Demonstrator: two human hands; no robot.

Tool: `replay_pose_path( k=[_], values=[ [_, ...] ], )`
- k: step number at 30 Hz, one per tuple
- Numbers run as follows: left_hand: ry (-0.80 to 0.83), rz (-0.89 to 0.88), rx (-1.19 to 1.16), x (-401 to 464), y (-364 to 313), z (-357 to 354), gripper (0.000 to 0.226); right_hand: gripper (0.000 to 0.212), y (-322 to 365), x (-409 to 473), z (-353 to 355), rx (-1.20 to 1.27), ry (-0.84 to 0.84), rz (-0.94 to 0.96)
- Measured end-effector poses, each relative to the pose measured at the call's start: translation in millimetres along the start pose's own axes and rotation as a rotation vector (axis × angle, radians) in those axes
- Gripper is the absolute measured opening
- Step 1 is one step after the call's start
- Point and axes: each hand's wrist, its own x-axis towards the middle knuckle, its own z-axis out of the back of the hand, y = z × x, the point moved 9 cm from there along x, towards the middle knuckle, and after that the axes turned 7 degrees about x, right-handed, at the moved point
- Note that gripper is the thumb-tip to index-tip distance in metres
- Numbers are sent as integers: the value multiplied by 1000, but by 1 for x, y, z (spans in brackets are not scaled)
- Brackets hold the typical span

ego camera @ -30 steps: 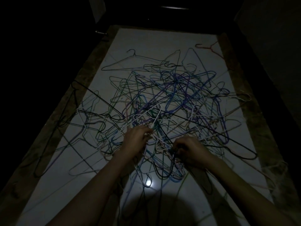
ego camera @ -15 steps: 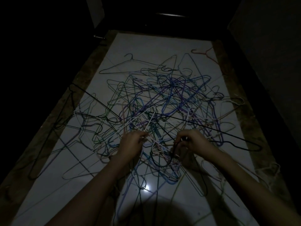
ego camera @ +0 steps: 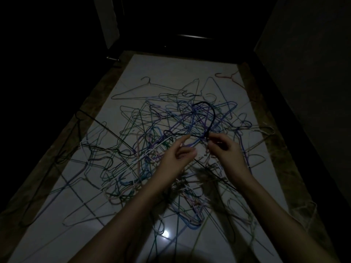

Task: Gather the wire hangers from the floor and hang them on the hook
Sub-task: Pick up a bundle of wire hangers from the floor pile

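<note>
Dim white floor (ego camera: pixel 171 73); right hand (ego camera: pixel 226 150) grip pinches black hanger (ego camera: pixel 210 118); left hand (ego camera: pixel 176 158) fingers spread, touching wire.

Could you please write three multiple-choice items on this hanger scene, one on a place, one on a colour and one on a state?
1. Where does the lone pinkish hanger lie?
A. at the far right edge of the floor
B. under the left hand
C. on a hook

2. What colour is the hanger that the right hand pinches?
A. white
B. black
C. yellow

3. How is the left hand?
A. in a fist round a bundle
B. flat on the floor
C. fingers loosely out, gripping nothing

Answers:
1. A: it lies apart from the pile, by the far right border.
2. B: a dark black wire loops up from the right hand's fingertips.
3. C: its fingers reach toward the black wire, and none curls round it.
</note>
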Motion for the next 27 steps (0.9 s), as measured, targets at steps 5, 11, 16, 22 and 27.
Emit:
replay_pose_path(
  k=[5,11,16,22,27],
  values=[
    [-14,60,-133,2,-8,-10,43,23,-3,-8,-16,35,86,-10],
    [-93,80,-205,8,-9,2,19,12,-21,12,29,-16,-80,-30],
    [-83,15,-180,20,-24,1,19,10,-80,33,49,-221,-94,-130],
    [-65,45,-156,32,-20,-1,15,16,-130,46,50,-282,-55,-266],
    [-63,54,-100,39,-21,-4,18,16,-154,48,45,-214,-62,-353]
  ],
)
